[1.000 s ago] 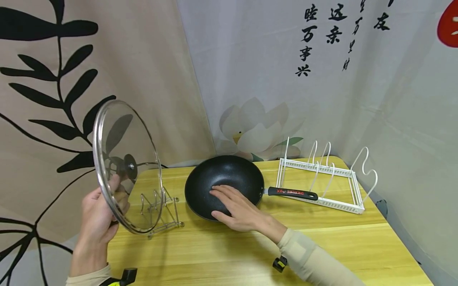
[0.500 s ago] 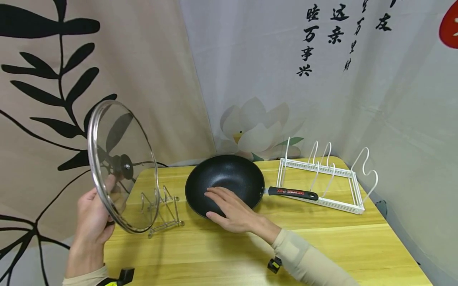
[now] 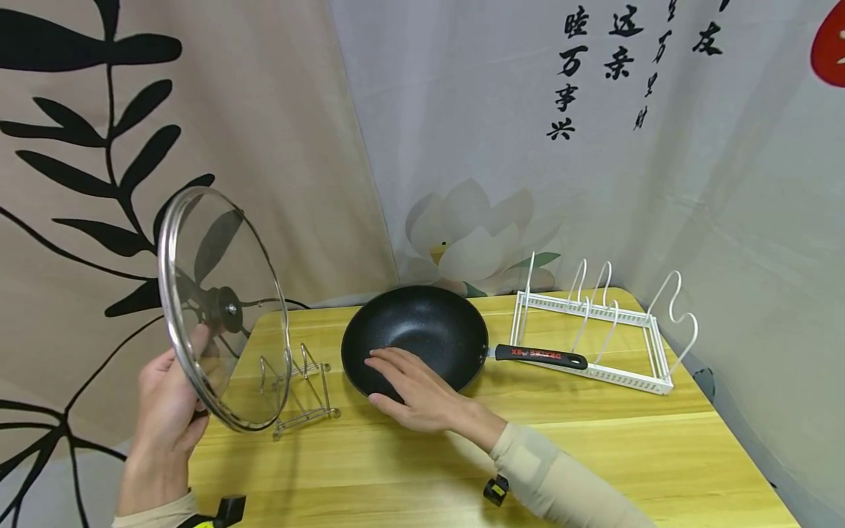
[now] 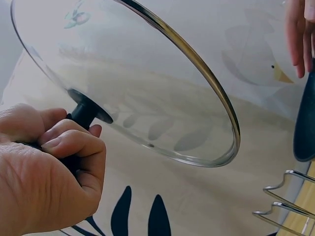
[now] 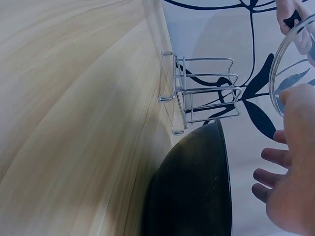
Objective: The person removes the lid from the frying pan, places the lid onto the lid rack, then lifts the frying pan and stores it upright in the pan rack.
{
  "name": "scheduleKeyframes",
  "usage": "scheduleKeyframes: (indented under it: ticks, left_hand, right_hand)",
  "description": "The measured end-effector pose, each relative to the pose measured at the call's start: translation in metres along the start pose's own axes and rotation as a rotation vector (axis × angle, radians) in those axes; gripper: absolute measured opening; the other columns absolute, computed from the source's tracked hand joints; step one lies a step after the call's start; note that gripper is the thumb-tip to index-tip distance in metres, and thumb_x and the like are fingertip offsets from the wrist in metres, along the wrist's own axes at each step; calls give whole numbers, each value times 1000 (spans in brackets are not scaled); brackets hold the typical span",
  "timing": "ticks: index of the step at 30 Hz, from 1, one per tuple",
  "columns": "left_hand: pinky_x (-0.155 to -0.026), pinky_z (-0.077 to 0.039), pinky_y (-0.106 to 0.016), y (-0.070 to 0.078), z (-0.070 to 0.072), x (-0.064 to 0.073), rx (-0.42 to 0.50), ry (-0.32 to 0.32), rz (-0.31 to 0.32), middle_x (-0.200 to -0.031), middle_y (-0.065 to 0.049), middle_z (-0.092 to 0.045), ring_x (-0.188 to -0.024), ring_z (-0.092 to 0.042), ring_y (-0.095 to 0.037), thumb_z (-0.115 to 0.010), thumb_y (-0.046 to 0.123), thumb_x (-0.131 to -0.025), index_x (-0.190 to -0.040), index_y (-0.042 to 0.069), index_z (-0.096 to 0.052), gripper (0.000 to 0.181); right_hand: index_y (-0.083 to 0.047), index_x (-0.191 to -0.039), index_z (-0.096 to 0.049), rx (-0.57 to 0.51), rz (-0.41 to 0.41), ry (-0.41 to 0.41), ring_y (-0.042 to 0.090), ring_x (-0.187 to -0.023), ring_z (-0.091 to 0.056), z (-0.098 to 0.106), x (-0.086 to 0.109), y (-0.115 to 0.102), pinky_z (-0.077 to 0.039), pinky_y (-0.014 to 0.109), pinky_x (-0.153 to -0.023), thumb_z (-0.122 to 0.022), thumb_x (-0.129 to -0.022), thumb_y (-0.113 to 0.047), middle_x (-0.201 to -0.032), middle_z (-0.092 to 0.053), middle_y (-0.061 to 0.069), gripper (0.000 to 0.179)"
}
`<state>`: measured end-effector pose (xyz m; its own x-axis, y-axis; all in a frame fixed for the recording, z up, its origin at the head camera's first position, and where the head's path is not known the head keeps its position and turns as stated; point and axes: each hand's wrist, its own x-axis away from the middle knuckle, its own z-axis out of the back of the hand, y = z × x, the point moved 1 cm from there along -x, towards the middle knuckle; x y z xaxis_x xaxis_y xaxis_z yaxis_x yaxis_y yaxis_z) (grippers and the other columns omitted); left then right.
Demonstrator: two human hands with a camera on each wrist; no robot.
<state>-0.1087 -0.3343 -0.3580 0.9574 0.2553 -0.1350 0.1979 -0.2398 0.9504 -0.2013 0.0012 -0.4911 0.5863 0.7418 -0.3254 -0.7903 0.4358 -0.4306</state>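
Note:
My left hand (image 3: 165,403) grips a glass pot lid (image 3: 247,293) by its black knob (image 4: 87,110), with the fingers curled round the knob in the left wrist view. The lid stands nearly on edge, its metal rim facing right, raised at the table's left side. A black wok (image 3: 429,315) sits at the back middle of the table, its handle (image 3: 541,356) pointing right. Over the wok's near left part is my right hand (image 3: 416,396), palm down with fingers extended. In the right wrist view those fingers (image 5: 275,157) hold nothing and hover above the wok's rim.
A small wire rack (image 3: 306,418) stands left of the wok, partly seen through the lid. On the right lies a white rack (image 3: 634,378) with upright wire dividers; the wok handle overlaps its near left side. A printed curtain (image 3: 462,110) hangs behind the table (image 3: 370,477).
My right hand has shifted a little left across the near part of the wok. The lid has drifted slightly left with my left hand. The wok and both racks have stayed put.

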Motion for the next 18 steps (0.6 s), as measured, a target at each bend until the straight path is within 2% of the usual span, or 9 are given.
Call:
scheduleKeyframes:
  ticks: [11,18]
  left_hand:
    - [-49,-3,-40,-1,3,1,1,-3,-13,-62,9,-54,-52,-18,-22,-61,28,-118,-114,9,-82,28]
    - [-46,0,-40,1,5,1,6,1,-36,-60,9,-52,-51,-14,-23,-59,26,-119,-107,8,-81,31]
  right_hand:
    - [-18,-173,-41,3,23,4,32,-170,-40,-5,-8,-6,-37,53,-140,-48,-121,-47,-182,-41,7,60]
    - [-20,-175,-39,9,16,-16,29,-172,-37,-8,-15,-10,-35,51,-141,-44,-121,-50,-183,-38,5,62]
